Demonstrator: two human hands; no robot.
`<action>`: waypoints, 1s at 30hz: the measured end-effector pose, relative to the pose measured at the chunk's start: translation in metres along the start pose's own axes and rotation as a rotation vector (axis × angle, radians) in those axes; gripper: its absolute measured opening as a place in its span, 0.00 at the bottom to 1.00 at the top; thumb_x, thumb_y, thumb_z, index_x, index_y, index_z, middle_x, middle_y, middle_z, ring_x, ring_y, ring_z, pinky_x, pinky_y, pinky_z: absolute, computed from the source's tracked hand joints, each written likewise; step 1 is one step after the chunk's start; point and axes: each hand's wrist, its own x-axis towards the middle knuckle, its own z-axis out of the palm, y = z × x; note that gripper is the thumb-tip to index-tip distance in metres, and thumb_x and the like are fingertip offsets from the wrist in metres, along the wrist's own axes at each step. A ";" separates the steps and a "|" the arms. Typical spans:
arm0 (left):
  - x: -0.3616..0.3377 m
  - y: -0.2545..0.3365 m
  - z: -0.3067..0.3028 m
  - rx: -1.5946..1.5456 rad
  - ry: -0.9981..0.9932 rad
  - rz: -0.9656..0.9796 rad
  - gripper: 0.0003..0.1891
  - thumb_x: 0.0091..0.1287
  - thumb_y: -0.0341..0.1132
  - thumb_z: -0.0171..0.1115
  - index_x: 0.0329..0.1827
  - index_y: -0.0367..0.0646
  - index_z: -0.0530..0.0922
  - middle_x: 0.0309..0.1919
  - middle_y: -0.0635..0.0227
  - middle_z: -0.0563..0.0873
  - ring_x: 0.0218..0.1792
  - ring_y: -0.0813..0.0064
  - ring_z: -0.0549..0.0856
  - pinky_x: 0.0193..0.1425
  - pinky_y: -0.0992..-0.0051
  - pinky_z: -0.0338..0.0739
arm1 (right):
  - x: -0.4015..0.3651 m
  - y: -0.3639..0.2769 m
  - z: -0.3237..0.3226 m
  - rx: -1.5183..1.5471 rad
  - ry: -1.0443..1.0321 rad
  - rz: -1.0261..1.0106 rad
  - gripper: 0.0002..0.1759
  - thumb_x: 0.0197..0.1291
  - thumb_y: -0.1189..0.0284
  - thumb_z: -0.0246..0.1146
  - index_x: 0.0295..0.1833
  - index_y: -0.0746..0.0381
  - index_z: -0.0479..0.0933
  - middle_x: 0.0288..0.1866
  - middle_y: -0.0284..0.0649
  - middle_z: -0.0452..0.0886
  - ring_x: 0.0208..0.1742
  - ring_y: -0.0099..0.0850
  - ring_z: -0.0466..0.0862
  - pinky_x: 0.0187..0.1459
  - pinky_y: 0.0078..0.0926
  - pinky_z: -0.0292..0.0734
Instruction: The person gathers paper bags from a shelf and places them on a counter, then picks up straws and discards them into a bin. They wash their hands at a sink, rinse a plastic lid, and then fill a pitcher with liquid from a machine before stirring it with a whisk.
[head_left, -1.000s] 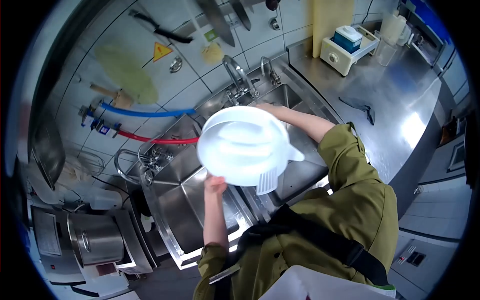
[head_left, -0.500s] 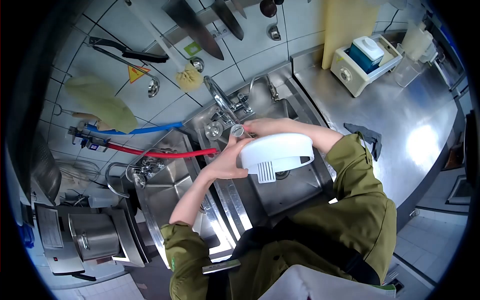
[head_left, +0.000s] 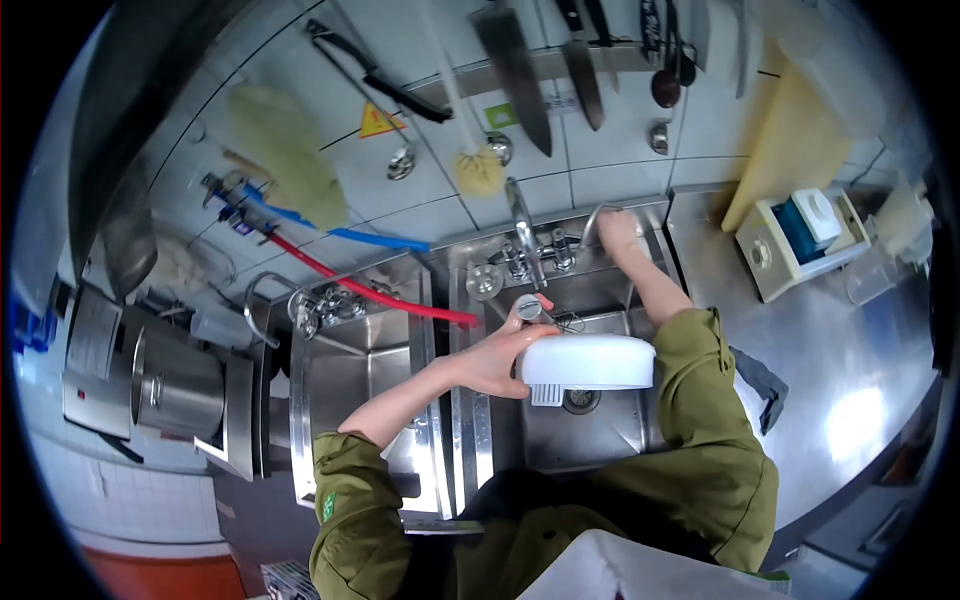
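My left hand (head_left: 500,360) is wrapped around the edge of a white round plastic piece (head_left: 595,362) with a slotted tab on its underside. A small metal cylinder (head_left: 528,308) stands by its thumb and fingertips. Some thin bent wires (head_left: 570,323) show just behind the white piece. The piece is above the right-hand sink basin (head_left: 620,440), over its drain. My right hand (head_left: 618,232) is closed at the back corner of the sink, on a thin curved metal tap (head_left: 590,222), its fingers partly hidden.
A larger chrome faucet (head_left: 522,215) stands at the back of the sink, with a clear glass (head_left: 484,281) left of it. A red hose (head_left: 375,290) reaches across from the left basin. Knives (head_left: 515,80) and a brush (head_left: 478,172) hang on the wall. A dark cloth (head_left: 765,385) lies on the right counter.
My right hand has left the white piece and moved back and right to the thin tap. My left hand still holds the piece. The view has shifted.
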 end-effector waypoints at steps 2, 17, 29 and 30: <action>-0.012 0.004 0.010 0.004 0.038 0.007 0.40 0.36 0.32 0.62 0.58 0.41 0.58 0.56 0.49 0.57 0.61 0.51 0.49 0.64 0.63 0.51 | 0.004 -0.007 0.015 0.096 -0.037 -0.037 0.09 0.45 0.72 0.55 0.32 0.65 0.72 0.26 0.50 0.77 0.30 0.44 0.79 0.31 0.38 0.74; -0.137 0.025 0.027 -0.157 0.565 0.200 0.40 0.35 0.49 0.62 0.54 0.38 0.64 0.38 0.63 0.62 0.45 0.67 0.60 0.53 0.73 0.54 | -0.025 -0.017 0.039 0.080 -0.100 0.128 0.12 0.51 0.64 0.56 0.34 0.60 0.77 0.34 0.47 0.78 0.38 0.42 0.78 0.40 0.39 0.70; -0.489 0.140 0.045 -0.553 1.363 0.244 0.40 0.31 0.32 0.59 0.55 0.31 0.61 0.47 0.57 0.72 0.48 0.67 0.73 0.51 0.72 0.69 | -0.124 -0.165 -0.056 0.539 -1.071 0.177 0.16 0.52 0.66 0.57 0.32 0.73 0.69 0.18 0.47 0.76 0.15 0.36 0.78 0.14 0.29 0.75; -0.528 0.153 0.065 -0.532 1.515 0.261 0.40 0.29 0.30 0.59 0.55 0.30 0.61 0.48 0.56 0.72 0.47 0.64 0.74 0.50 0.71 0.70 | -0.134 -0.190 -0.060 0.590 -1.076 0.165 0.16 0.52 0.66 0.57 0.29 0.72 0.70 0.17 0.48 0.75 0.15 0.37 0.78 0.14 0.29 0.75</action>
